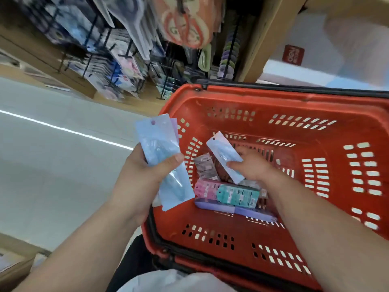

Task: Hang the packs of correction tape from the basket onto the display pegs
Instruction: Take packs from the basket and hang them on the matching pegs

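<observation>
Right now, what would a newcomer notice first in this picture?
The red basket fills the right side, with coloured packs lying at its bottom. The left hand holds pale blue packs at the basket's left edge, and the right hand pinches a single blue pack inside it.

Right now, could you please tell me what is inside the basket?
In the basket lie a pink pack, a teal pack and a purple pack; the right hand pinches a blue pack. Anything beneath is covered.
</observation>
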A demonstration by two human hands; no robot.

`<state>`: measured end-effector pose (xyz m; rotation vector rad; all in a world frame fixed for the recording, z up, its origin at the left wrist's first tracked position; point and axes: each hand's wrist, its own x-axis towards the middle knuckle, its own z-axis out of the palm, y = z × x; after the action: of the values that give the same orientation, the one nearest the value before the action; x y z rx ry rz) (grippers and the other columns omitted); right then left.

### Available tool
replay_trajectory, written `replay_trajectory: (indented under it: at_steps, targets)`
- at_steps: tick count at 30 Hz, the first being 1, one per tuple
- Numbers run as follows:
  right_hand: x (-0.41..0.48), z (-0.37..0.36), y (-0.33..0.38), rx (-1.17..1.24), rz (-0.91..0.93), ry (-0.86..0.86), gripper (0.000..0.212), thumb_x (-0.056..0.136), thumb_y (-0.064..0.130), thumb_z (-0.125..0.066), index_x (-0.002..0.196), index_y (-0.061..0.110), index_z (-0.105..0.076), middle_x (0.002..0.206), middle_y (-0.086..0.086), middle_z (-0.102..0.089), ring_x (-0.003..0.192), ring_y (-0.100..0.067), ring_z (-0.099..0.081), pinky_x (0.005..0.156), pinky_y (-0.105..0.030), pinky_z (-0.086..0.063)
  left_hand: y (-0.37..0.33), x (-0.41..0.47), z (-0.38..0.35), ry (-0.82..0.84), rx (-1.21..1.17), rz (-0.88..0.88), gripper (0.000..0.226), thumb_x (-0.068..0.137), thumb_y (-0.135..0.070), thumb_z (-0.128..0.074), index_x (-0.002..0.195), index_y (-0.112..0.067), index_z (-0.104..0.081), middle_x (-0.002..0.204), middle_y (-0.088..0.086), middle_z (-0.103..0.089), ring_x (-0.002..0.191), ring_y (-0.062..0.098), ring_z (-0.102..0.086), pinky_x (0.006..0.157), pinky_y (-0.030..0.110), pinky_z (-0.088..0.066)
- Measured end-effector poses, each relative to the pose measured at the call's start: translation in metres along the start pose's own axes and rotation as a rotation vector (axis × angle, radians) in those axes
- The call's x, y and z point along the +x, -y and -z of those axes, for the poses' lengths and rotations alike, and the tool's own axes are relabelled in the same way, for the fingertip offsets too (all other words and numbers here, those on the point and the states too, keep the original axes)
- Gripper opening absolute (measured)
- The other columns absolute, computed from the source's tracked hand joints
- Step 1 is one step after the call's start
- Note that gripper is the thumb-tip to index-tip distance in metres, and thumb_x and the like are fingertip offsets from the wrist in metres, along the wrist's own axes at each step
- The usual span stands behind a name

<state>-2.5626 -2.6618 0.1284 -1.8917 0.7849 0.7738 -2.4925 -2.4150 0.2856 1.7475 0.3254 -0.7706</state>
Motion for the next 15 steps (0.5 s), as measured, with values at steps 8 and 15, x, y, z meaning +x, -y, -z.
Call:
replay_trajectory:
  at_steps: [8,15]
  targets:
    - [-0.178,0.038,0.107,0.754,0.331,-0.024,0.018,0.097,0.008,-0.062,0.113,0.015,-0.064,0.100,0.000,-0.076,0.085,-0.017,-0.073,0.068,-0.032,-0.057,-0.060,-0.041,0.002,0.119,-0.091,-0.090,0.022,0.097,-0.019,-0.071,0.119,-0.019,-0.071,0.112,0.002,-0.081,0.104,0.022,-0.077,0.096,0.043,-0.058]
    - [-0.216,-0.013,0.182,0.848,0.414,-0.125,0.021,0.101,0.008,-0.058,0.120,0.017,-0.063,0.109,-0.004,-0.076,0.099,-0.024,-0.073,0.080,-0.039,-0.061,-0.114,-0.041,0.033,0.246,-0.231,-0.091,0.025,0.102,-0.029,-0.064,0.124,-0.018,-0.070,0.109,0.006,-0.081,0.093,0.022,-0.079,0.071,0.035,-0.062]
